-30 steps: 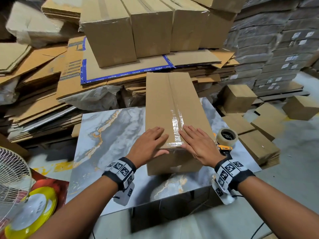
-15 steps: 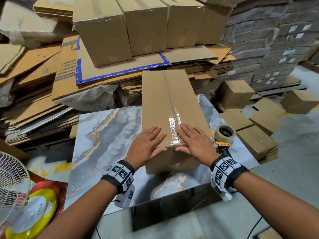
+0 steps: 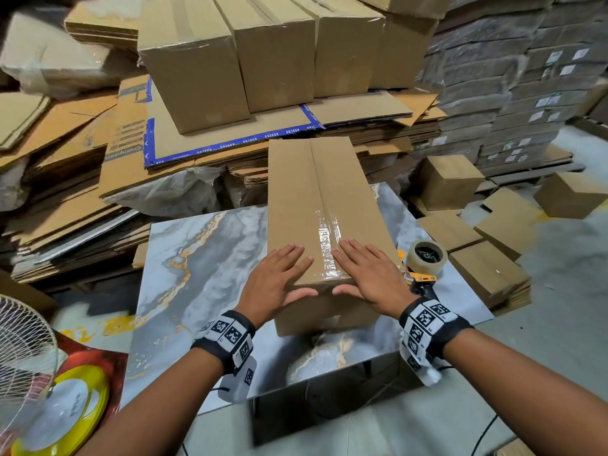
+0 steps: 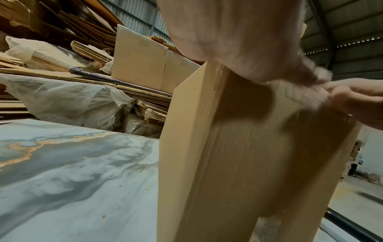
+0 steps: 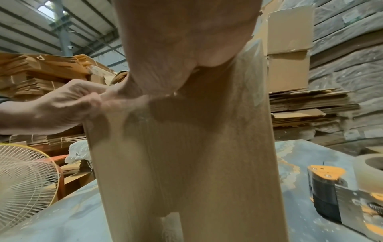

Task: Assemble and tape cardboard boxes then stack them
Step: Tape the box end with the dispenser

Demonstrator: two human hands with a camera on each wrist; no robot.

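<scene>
A long brown cardboard box (image 3: 296, 199) lies lengthwise on the marble-patterned table (image 3: 197, 274), with clear tape (image 3: 327, 238) glinting along its centre seam. My left hand (image 3: 279, 274) lies flat on the box's near top, left of the seam, its thumb over the near end face. My right hand (image 3: 368, 274) lies flat to the right of the seam, thumb likewise on the end face. Both wrist views show the box's end face (image 4: 248, 163) (image 5: 186, 163) beneath the palms. A tape dispenser (image 3: 424, 261) with an orange frame sits on the table right of the box (image 5: 342, 193).
Assembled boxes (image 3: 230, 57) stand in a row on flattened cardboard behind the table. Flat cardboard stacks (image 3: 49, 179) lie at left, wrapped bundles (image 3: 526, 77) at right. Small boxes (image 3: 450, 182) sit on the floor at right. A fan (image 3: 23, 366) stands at lower left.
Both hands have slid a little toward the near end of the box, with the thumbs now lower on the end face. The box stays put.
</scene>
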